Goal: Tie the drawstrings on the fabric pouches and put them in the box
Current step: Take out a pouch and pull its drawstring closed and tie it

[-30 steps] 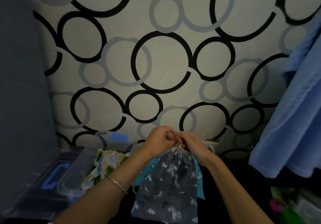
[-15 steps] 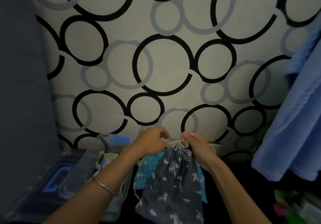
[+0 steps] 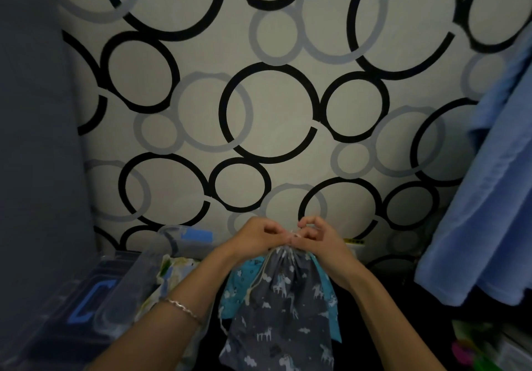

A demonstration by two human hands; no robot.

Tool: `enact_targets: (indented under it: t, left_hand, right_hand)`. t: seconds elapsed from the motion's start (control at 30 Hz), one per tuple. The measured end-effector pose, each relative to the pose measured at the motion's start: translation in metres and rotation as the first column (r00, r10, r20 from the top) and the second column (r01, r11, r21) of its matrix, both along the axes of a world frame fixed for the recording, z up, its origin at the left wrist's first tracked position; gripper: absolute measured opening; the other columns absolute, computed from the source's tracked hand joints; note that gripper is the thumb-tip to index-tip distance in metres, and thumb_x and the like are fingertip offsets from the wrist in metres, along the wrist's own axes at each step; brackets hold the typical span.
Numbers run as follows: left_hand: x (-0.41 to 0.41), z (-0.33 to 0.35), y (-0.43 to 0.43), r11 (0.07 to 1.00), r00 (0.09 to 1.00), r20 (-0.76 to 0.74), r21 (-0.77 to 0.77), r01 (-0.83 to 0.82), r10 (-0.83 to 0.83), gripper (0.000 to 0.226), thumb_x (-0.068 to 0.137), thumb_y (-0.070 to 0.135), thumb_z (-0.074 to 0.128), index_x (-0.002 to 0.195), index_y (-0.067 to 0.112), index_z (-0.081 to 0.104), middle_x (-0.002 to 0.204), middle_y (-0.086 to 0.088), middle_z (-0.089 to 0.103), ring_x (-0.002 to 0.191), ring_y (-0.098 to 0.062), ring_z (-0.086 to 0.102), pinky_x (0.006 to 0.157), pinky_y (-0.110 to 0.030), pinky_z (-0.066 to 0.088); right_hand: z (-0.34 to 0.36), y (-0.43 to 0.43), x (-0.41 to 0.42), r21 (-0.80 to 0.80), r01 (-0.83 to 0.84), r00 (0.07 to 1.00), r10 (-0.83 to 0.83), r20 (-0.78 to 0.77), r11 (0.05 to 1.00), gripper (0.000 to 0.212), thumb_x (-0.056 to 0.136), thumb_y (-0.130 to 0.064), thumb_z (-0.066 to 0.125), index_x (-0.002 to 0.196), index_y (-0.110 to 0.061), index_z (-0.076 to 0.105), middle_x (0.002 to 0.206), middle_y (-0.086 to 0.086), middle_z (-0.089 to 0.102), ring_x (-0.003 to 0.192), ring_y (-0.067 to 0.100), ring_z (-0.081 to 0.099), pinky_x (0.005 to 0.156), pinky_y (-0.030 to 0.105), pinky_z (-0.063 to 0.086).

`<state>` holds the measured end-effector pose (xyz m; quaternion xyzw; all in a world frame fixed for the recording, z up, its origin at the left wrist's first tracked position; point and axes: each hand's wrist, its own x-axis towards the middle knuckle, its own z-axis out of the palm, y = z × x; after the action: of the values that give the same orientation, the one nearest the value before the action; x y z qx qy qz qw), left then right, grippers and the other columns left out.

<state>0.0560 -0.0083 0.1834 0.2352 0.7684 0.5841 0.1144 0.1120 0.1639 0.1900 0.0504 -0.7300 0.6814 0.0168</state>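
A grey pouch point(image 3: 283, 310) printed with white unicorns and clouds lies in front of me with its neck gathered. At that neck my left hand point(image 3: 256, 236) and my right hand point(image 3: 318, 238) meet, both pinching the pale drawstring point(image 3: 293, 234). Another stretch of cord hangs down the pouch's left side. Under the grey pouch lies a teal pouch point(image 3: 240, 287). A cream pouch with green and blue patches point(image 3: 169, 278) sits in the clear plastic box point(image 3: 129, 287) at the left.
The box's clear lid with a blue handle point(image 3: 83, 306) lies at the far left. A wall with black and grey rings rises straight ahead. Blue cloth point(image 3: 489, 218) hangs at the right. Colourful items point(image 3: 475, 347) sit at the bottom right.
My hands drew apart along the cord half a second ago and have come back together at the pouch's neck. The pouch has stayed where it was.
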Motion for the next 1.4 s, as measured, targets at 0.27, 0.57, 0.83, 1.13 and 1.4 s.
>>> enact_targets:
  t: [0.27,0.57,0.83,1.13,1.4]
  left_hand:
    - [0.008,0.012,-0.005,0.991,0.993,-0.021,-0.078,0.112,-0.114,0.013,0.090,0.025,0.066,0.089,0.014,0.074,0.058,0.017,0.065,0.052,0.009,0.054,0.054,-0.008,0.041]
    - [0.002,0.012,-0.005,0.999,0.982,-0.187,-0.028,-0.038,0.032,0.012,0.080,0.024,0.077,0.087,0.014,0.076,0.081,-0.003,0.074,0.078,-0.016,0.070,0.077,-0.028,0.059]
    - [0.003,0.012,-0.005,1.000,0.996,-0.086,0.007,-0.004,0.005,0.009,0.088,0.024,0.068,0.088,0.019,0.075,0.084,0.000,0.074,0.083,-0.017,0.068,0.082,-0.031,0.057]
    - [0.007,0.006,-0.003,0.987,0.986,0.159,0.156,0.025,-0.050,0.013,0.093,0.021,0.061,0.090,0.015,0.072,0.081,-0.005,0.069,0.076,-0.015,0.062,0.078,-0.030,0.054]
    - [0.009,0.004,-0.003,0.951,0.937,0.314,0.304,0.057,-0.156,0.019,0.094,0.022,0.060,0.083,0.016,0.074,0.082,-0.004,0.070,0.077,-0.014,0.065,0.084,-0.031,0.053]
  right_hand:
    - [0.001,-0.003,0.001,0.522,0.216,0.945,-0.041,-0.326,0.825,0.020,0.086,-0.012,0.070,0.086,-0.032,0.072,0.082,-0.005,0.069,0.073,0.008,0.065,0.070,0.022,0.056]
    - [0.014,0.003,0.004,0.251,-0.043,0.999,0.041,0.015,0.967,0.021,0.095,-0.022,0.059,0.090,-0.007,0.073,0.086,0.010,0.073,0.080,0.023,0.067,0.075,0.029,0.053]
    - [0.005,0.000,-0.002,-0.122,-0.024,0.991,0.040,0.127,0.992,0.023,0.085,-0.019,0.069,0.094,0.002,0.074,0.100,0.026,0.068,0.092,0.033,0.062,0.087,0.041,0.049]
    - [0.004,-0.008,0.001,0.289,0.312,0.917,-0.208,-0.339,0.905,0.019,0.079,-0.014,0.079,0.084,-0.017,0.061,0.076,-0.001,0.060,0.065,0.005,0.055,0.061,0.017,0.047]
    - [0.007,-0.008,0.005,0.549,0.352,0.891,-0.091,-0.446,0.758,0.006,0.084,-0.025,0.072,0.090,-0.023,0.075,0.078,-0.005,0.060,0.071,-0.002,0.053,0.064,0.011,0.044]
